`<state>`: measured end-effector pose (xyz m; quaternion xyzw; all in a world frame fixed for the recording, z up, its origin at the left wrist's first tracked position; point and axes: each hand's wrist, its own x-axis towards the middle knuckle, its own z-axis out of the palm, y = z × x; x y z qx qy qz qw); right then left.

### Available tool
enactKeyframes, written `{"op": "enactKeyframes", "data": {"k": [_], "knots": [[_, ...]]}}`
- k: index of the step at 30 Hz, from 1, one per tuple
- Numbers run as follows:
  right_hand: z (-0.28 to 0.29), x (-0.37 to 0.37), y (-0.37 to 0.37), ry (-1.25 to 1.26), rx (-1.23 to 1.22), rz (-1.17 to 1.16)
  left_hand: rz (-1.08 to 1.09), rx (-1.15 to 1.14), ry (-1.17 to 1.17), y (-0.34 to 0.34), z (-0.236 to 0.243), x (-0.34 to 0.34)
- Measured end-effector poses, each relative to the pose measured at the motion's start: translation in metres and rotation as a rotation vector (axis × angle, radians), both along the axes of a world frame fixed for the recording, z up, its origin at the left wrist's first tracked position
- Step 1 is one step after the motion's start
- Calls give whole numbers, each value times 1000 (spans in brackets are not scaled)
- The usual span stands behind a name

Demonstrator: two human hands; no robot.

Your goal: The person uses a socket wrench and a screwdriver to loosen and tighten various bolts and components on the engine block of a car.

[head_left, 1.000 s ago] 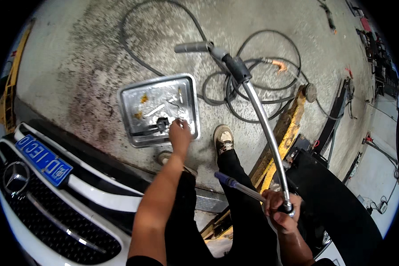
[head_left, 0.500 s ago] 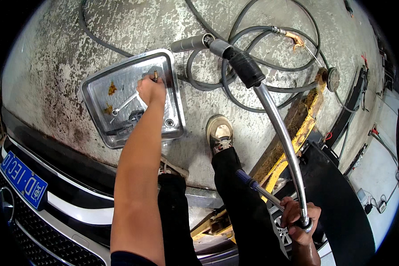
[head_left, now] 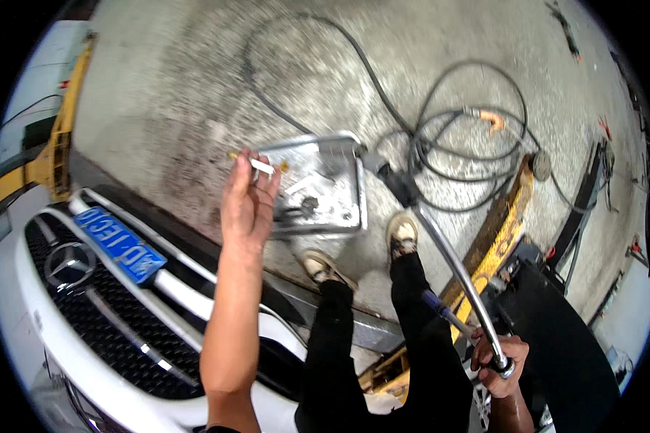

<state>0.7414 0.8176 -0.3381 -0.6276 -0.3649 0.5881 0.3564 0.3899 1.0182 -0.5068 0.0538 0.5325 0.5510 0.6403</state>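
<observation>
My left hand [head_left: 247, 202] is raised over the front of a white car [head_left: 72, 303] and pinches a small bolt-like metal piece with a brass-coloured end [head_left: 261, 165]. Just right of it on the concrete lies a shiny metal tray [head_left: 339, 209] with a few small parts in it. My right hand [head_left: 500, 364] grips the top end of a long curved chrome handle [head_left: 455, 274], which runs down to a black joint near the tray. A blue-handled tool [head_left: 444, 312] sticks out beside that hand. My two feet [head_left: 361, 249] stand between the tray and the car.
A black hose [head_left: 448, 137] lies coiled on the floor behind the tray, with an orange fitting at one end. A yellow lift arm [head_left: 495, 238] runs along the right, another yellow post stands at far left. The car's grille and blue plate [head_left: 119, 245] fill the lower left.
My left hand has lifted out of the tray, now holding the small metal piece above it. The view has swung, and my right hand keeps its grip on the chrome handle.
</observation>
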Motion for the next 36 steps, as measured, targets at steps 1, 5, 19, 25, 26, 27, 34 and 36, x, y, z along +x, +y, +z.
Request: {"op": "enactKeyframes", "data": {"k": [1, 5, 19, 25, 26, 27, 34, 36], "knots": [[25, -3, -3, 31, 17, 31, 13, 42, -27, 0, 41, -12], [152, -34, -8, 119, 116, 52, 127, 211, -164, -11, 203, -46], [461, -59, -73, 592, 521, 251, 468, 770, -103, -164, 713, -50], [481, -33, -110, 725, 568, 518, 671, 971, -123, -281, 779, -33], [486, -34, -118, 747, 582, 511, 685, 1016, -120, -300, 782, -32], [489, -35, -129, 799, 560, 459, 722, 1034, -104, -318, 783, -33], [493, -27, -158, 840, 413, 544, 932, 1052, -71, -414, 796, -35], [475, -23, -159, 937, 410, 829, 1008, 995, 4, -442, 796, -39]]}}
